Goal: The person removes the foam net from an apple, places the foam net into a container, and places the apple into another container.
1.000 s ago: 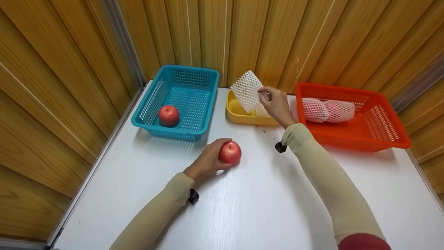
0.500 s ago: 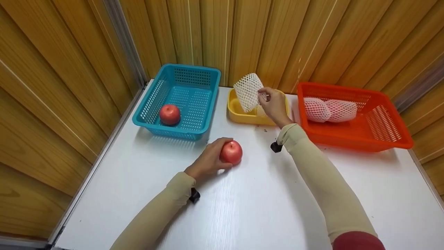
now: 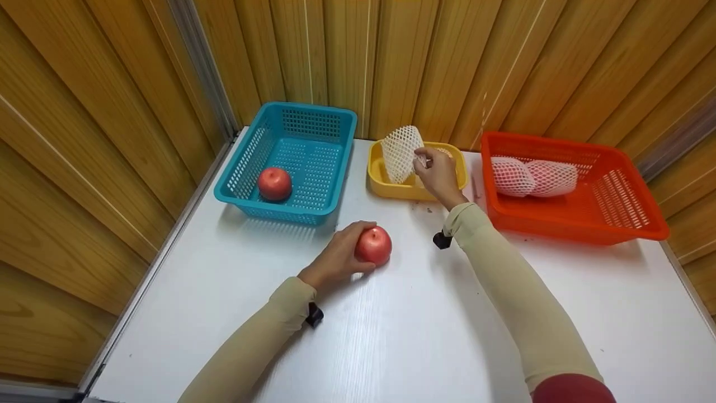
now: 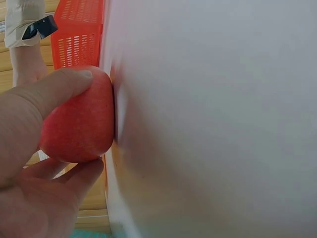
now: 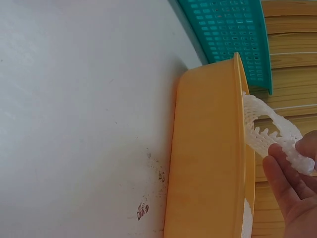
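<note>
My left hand [image 3: 338,252] grips a red apple [image 3: 373,246] on the white table, thumb on one side and fingers on the other, as the left wrist view also shows. Pinched at one edge in my right hand [image 3: 439,174] is a white foam fruit net [image 3: 400,154]. It hangs over the yellow bin [image 3: 403,191], its lower end overlapping the bin's inside in the head view. In the right wrist view the foam net [image 5: 257,116] pokes out past the bin's rim, partly spread. More white netting lies in the bin, mostly hidden by my right hand.
A blue basket [image 3: 330,207] at the left holds one apple [image 3: 274,183]. The red basket [image 3: 593,229] at the right holds two net-wrapped apples [image 3: 551,178]. Wood-panelled walls [image 3: 447,67] stand behind the baskets and along the left of the table [image 3: 403,336].
My right hand has lowered slightly, bringing the foam net down toward the yellow bin. The net has turned a little more upright. My left hand stays on the apple.
</note>
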Available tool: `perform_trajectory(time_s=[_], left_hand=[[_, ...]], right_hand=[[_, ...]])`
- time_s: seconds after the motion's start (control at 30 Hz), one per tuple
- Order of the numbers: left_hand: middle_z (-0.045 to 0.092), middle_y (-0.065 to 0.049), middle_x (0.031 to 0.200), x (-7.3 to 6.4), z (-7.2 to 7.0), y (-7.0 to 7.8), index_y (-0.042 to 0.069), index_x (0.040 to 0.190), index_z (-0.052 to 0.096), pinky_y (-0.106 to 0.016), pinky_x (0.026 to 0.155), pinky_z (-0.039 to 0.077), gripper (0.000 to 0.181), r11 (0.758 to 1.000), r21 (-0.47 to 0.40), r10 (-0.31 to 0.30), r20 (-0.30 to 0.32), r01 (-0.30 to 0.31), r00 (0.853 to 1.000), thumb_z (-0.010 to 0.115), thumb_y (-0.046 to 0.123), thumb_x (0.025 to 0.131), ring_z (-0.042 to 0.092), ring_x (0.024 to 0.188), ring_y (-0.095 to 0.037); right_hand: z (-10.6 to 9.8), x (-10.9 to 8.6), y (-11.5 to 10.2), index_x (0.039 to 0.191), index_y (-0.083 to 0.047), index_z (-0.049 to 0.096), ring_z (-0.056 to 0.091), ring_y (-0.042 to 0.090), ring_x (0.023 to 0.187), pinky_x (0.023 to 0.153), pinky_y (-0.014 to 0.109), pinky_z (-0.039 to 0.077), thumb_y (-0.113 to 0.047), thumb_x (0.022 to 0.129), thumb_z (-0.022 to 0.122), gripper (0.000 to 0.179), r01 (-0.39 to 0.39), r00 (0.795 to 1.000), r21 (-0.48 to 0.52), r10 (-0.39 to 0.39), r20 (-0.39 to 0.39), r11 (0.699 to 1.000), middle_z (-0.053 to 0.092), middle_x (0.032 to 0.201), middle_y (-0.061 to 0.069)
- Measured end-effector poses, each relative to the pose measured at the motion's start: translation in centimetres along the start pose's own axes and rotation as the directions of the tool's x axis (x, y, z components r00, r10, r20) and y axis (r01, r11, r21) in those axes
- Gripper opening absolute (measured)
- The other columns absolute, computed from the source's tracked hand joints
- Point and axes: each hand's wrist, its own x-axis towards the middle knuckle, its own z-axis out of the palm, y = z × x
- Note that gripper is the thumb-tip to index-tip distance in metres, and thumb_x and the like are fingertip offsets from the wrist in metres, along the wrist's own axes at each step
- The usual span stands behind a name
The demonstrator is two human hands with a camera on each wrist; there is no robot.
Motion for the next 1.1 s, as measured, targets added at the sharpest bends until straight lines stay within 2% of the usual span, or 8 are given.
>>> perform_trajectory(time_s=[0.3, 0.43, 0.6, 0.7, 0.87, 0.97, 1.1], left_hand=[[0.054, -0.007, 0.145, 0.0, 0.2, -0.1, 0.012, 0.148, 0.045, -0.045, 0.114, 0.041, 0.082, 1.000, -0.008, 0.009, -0.009, -0.009, 1.000, 0.090, 0.019, 0.080, 0.050, 0.133, -0.025], [0.054, -0.007, 0.145, 0.0, 0.3, -0.2, 0.012, 0.149, 0.045, -0.046, 0.115, 0.040, 0.082, 1.000, -0.009, 0.005, -0.009, -0.005, 1.000, 0.090, 0.019, 0.080, 0.050, 0.134, -0.025], [0.054, -0.007, 0.145, 0.0, 0.2, -0.3, 0.012, 0.148, 0.045, -0.046, 0.115, 0.040, 0.082, 1.000, -0.010, 0.011, -0.016, -0.011, 1.000, 0.090, 0.019, 0.080, 0.050, 0.134, -0.025], [0.055, -0.007, 0.145, 0.0, 0.2, -0.2, 0.011, 0.148, 0.045, -0.045, 0.115, 0.040, 0.082, 1.000, -0.008, 0.022, -0.020, -0.022, 1.000, 0.090, 0.019, 0.080, 0.050, 0.133, -0.025], [0.055, -0.009, 0.144, 0.0, 0.2, -0.2, 0.010, 0.148, 0.046, -0.045, 0.114, 0.041, 0.082, 0.999, -0.018, 0.031, -0.019, -0.031, 0.999, 0.090, 0.017, 0.079, 0.051, 0.132, -0.026], [0.055, -0.009, 0.143, 0.0, 0.2, -0.3, 0.008, 0.148, 0.046, -0.045, 0.115, 0.040, 0.082, 0.999, -0.006, 0.045, -0.023, -0.045, 0.999, 0.090, 0.018, 0.079, 0.051, 0.133, -0.026], [0.056, -0.009, 0.143, 0.0, 0.1, -0.4, 0.008, 0.148, 0.046, -0.045, 0.115, 0.039, 0.083, 0.998, 0.017, 0.067, -0.030, -0.066, 0.997, 0.090, 0.019, 0.079, 0.052, 0.133, -0.025]], right_hand=[[1.1, -0.2, -0.1, 0.127, 0.000, 0.069, 0.065, 0.018, 0.083, 0.062, 0.017, 0.047, -0.011, 0.097, 0.065, 0.032, -0.044, 0.997, 0.015, 0.043, 0.057, 0.999, 0.072, 0.105, 0.016], [1.3, -0.2, -0.2, 0.131, -0.001, 0.067, 0.068, 0.022, 0.093, 0.068, 0.019, 0.051, -0.011, 0.098, 0.065, 0.035, -0.082, 0.991, 0.036, 0.078, 0.106, 0.996, 0.071, 0.115, 0.017], [1.5, 0.0, -0.3, 0.134, -0.002, 0.065, 0.067, 0.026, 0.106, 0.083, 0.030, 0.056, -0.012, 0.098, 0.064, 0.038, -0.111, 0.982, 0.040, 0.104, 0.158, 0.993, 0.068, 0.125, 0.018], [1.5, 0.0, -0.2, 0.137, -0.003, 0.064, 0.063, 0.026, 0.110, 0.090, 0.036, 0.055, -0.014, 0.099, 0.064, 0.039, -0.119, 0.974, 0.003, 0.116, 0.197, 0.993, 0.065, 0.127, 0.018], [1.7, -0.2, -0.1, 0.138, -0.002, 0.062, 0.058, 0.032, 0.114, 0.097, 0.043, 0.049, -0.018, 0.102, 0.061, 0.040, -0.065, 0.960, -0.090, 0.087, 0.266, 0.994, 0.064, 0.129, 0.020], [1.7, -0.3, -0.2, 0.137, -0.002, 0.063, 0.052, 0.036, 0.118, 0.100, 0.047, 0.044, -0.022, 0.102, 0.059, 0.041, -0.027, 0.957, -0.152, 0.070, 0.281, 0.988, 0.064, 0.130, 0.019], [1.8, -0.5, -0.3, 0.136, -0.006, 0.065, 0.045, 0.037, 0.119, 0.100, 0.051, 0.039, -0.030, 0.102, 0.061, 0.042, -0.037, 0.949, -0.209, 0.100, 0.298, 0.977, 0.065, 0.131, 0.017]])
